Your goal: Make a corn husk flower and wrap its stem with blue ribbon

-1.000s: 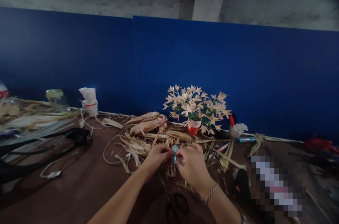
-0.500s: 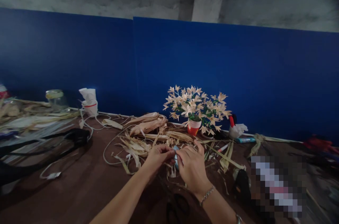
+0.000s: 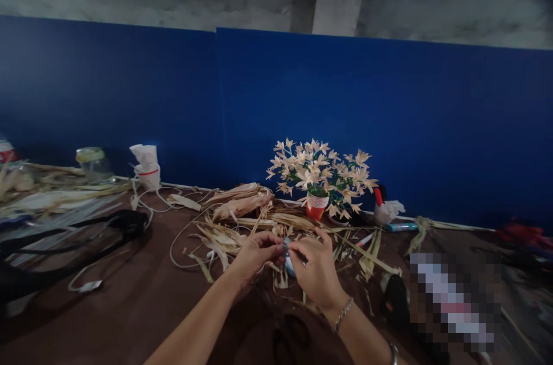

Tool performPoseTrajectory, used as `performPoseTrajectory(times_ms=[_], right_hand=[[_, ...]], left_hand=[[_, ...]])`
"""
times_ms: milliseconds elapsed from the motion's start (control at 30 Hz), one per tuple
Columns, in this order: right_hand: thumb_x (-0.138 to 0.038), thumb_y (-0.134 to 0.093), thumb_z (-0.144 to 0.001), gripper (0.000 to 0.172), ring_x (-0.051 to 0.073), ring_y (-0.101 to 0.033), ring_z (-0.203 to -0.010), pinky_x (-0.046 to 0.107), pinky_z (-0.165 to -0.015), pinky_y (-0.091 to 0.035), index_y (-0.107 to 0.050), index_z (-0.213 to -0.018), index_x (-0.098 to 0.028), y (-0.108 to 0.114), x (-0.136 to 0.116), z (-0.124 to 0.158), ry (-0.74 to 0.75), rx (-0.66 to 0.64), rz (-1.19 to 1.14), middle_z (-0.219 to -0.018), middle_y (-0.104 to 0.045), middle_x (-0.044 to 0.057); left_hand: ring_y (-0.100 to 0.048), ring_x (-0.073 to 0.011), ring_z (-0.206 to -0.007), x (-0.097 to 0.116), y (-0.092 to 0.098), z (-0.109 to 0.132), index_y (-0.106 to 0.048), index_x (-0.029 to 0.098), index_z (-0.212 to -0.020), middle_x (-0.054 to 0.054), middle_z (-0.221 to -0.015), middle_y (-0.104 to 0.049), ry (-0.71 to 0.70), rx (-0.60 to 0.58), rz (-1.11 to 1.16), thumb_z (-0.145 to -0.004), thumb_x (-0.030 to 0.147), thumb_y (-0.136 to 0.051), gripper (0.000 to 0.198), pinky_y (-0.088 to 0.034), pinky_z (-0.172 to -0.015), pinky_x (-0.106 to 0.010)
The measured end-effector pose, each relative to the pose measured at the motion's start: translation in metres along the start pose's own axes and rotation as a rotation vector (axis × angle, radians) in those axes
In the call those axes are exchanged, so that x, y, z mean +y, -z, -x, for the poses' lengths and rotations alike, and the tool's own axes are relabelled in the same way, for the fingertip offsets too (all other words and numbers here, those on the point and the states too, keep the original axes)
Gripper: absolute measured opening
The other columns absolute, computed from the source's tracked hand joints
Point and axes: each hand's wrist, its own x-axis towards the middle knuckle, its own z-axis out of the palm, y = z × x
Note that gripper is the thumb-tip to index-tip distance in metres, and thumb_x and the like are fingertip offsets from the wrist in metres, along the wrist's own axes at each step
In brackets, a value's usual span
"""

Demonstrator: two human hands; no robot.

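Observation:
My left hand (image 3: pixel 259 253) and my right hand (image 3: pixel 315 267) meet at the middle of the table, fingertips pinched close together. What they pinch is too small to make out. Between and just behind them shows a light-blue object (image 3: pixel 289 266), partly covered by my fingers; I cannot tell whether either hand touches it. Dry corn husk strips (image 3: pixel 222 241) lie to the left and behind my hands. Beyond them stands a red and white pot (image 3: pixel 317 208) with pale husk-like flowers (image 3: pixel 317 166). Dark scissors (image 3: pixel 290 335) lie below, between my forearms.
At the back left are a glass jar (image 3: pixel 94 164) and a white cup with tissue (image 3: pixel 149 175). A white cable (image 3: pixel 173 241) loops over the brown table (image 3: pixel 142 319). Black straps (image 3: pixel 108 227) lie left. On the right are a teal object (image 3: pixel 401 227) and a black item (image 3: pixel 395 300).
My fingertips have shifted slightly, and more of the light-blue object shows beneath them. My right wrist has moved a little to the right. Other things stay put.

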Motion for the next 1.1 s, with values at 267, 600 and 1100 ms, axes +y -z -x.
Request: performPoseTrajectory(times_ms=[267, 600, 1100], right_hand=[[-0.012, -0.048, -0.076, 0.016, 0.011, -0.057, -0.071, 0.040, -0.099, -0.012, -0.060, -0.075, -0.022, -0.0009, -0.0018, 0.0001, 0.070, 0.031, 0.110, -0.071, -0.065, -0.003], [-0.011, -0.047, -0.077, 0.014, 0.011, -0.056, -0.074, 0.042, -0.100, -0.010, -0.057, -0.077, -0.021, -0.0002, -0.0027, 0.0023, 0.079, 0.057, 0.111, -0.073, -0.064, -0.003], [-0.012, -0.045, -0.077, 0.016, 0.011, -0.057, -0.072, 0.042, -0.099, -0.010, -0.057, -0.074, -0.021, -0.0006, -0.0027, 0.0027, 0.074, 0.070, 0.150, -0.070, -0.063, -0.003]], left_hand=[[-0.055, -0.0099, -0.046, 0.0001, -0.0058, -0.0010, -0.056, 0.012, -0.061, 0.002, -0.051, -0.059, -0.016, 0.070, 0.021, -0.048, 0.027, -0.075, 0.028, -0.043, -0.048, -0.021], [-0.055, -0.0085, -0.045, -0.0036, -0.0068, 0.0006, -0.055, 0.012, -0.063, 0.001, -0.052, -0.060, 0.019, 0.019, 0.164, -0.051, 0.021, -0.074, 0.024, -0.041, -0.046, -0.018], [-0.053, -0.0083, -0.046, -0.0049, -0.0078, 0.0006, -0.056, 0.012, -0.064, 0.002, -0.053, -0.059, 0.014, 0.033, 0.151, -0.051, 0.024, -0.074, 0.025, -0.040, -0.048, -0.019]])
